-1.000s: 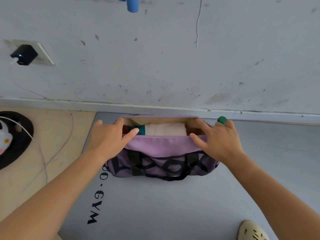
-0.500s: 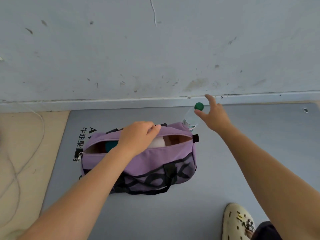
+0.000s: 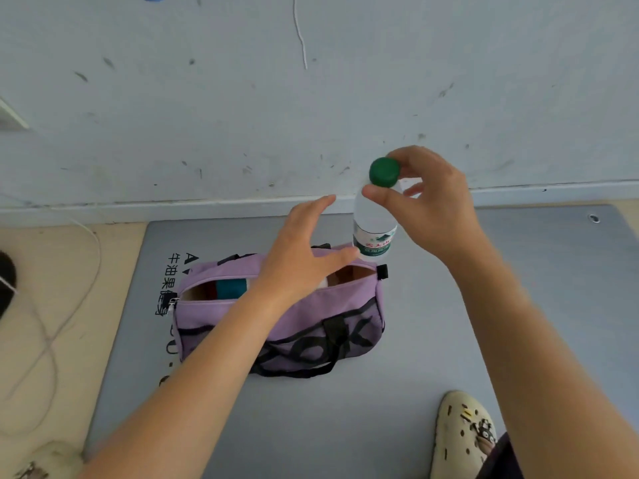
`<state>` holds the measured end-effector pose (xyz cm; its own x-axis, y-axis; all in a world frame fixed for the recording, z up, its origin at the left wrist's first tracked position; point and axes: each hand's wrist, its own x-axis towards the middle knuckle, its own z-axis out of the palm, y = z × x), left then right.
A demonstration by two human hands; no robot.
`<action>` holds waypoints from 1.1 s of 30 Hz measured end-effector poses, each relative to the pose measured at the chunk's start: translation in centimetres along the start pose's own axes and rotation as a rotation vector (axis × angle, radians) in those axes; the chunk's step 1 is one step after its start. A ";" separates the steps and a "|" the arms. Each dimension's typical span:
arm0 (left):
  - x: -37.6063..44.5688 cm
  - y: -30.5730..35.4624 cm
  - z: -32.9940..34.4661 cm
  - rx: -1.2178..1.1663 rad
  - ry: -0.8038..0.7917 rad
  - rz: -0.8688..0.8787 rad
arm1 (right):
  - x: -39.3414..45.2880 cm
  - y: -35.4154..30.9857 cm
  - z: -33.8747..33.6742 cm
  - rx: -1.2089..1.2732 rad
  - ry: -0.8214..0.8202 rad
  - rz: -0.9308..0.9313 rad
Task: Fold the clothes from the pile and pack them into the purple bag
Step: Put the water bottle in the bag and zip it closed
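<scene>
The purple bag [image 3: 287, 319] lies on a grey mat [image 3: 345, 426] with its top zip open. Folded clothes [image 3: 230, 288] show inside, a teal one beside a reddish one. My right hand [image 3: 430, 205] pinches the neck of a clear water bottle [image 3: 374, 224] just under its green cap and holds it upright above the bag's right end. My left hand [image 3: 304, 250] hovers over the bag's opening with fingers spread, its thumb close to the bottle's label, holding nothing.
A scuffed grey wall [image 3: 311, 98] rises right behind the mat. A cream clog [image 3: 465, 433] is at the lower right. White cables [image 3: 52, 337] trail over the wooden floor at the left, near a dark object [image 3: 7, 281] at the edge.
My right hand reached to the bottle behind the bag, took it by the neck and lifted it. My left hand left the bag's rim and rose toward the bottle.
</scene>
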<state>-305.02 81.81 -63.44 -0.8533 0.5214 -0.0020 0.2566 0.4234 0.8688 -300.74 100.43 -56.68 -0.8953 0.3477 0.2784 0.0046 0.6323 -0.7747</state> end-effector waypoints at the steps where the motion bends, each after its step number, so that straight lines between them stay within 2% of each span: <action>1: -0.7 0.7 -0.5 -0.020 -0.003 0.011 | -0.4 -1.6 -0.6 0.062 -0.006 0.014; 6: -5.4 1.9 -3.8 -0.143 -0.077 -0.076 | -4.0 -5.0 0.2 0.451 -0.030 0.219; 9: -8.1 0.4 -4.4 -0.224 -0.117 -0.184 | -6.5 -4.7 2.5 0.498 -0.125 0.332; 11: -9.8 -1.1 -4.2 -0.326 -0.110 -0.265 | -8.4 -3.6 3.6 0.446 -0.325 0.391; 14: -11.4 -3.3 -4.0 -0.473 -0.051 -0.363 | -11.9 -1.7 5.6 0.396 -0.735 0.450; 16: -11.6 -4.1 -3.9 -0.523 -0.031 -0.389 | -13.7 -0.9 7.2 0.427 -0.835 0.469; 18: -11.5 -4.3 -3.5 -0.495 -0.033 -0.383 | -14.7 -0.3 8.5 0.481 -0.787 0.486; 22: -11.0 -4.8 -2.5 -0.489 -0.138 -0.350 | -15.5 1.4 9.2 0.527 -0.701 0.504; 24: -10.6 -5.9 -2.6 -0.447 -0.094 -0.408 | -15.8 2.9 8.9 0.519 -0.614 0.547; 26: -10.5 -7.9 -2.8 -0.220 -0.006 -0.449 | -15.6 4.6 8.4 0.549 -0.515 0.610; 29: -11.1 -10.5 -1.8 0.129 -0.087 -0.390 | -14.4 6.5 7.6 0.560 -0.466 0.646; 31: -11.9 -11.7 -0.5 0.223 -0.116 -0.359 | -13.3 6.9 7.5 0.541 -0.496 0.600; 33: -12.6 -12.6 0.4 0.263 -0.060 -0.356 | -11.9 6.8 8.1 0.531 -0.554 0.530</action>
<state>-297.32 70.27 -74.54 -0.8836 0.3480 -0.3134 0.0654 0.7544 0.6532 -293.63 94.98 -69.80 -0.9199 0.0343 -0.3906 0.3918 0.0384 -0.9193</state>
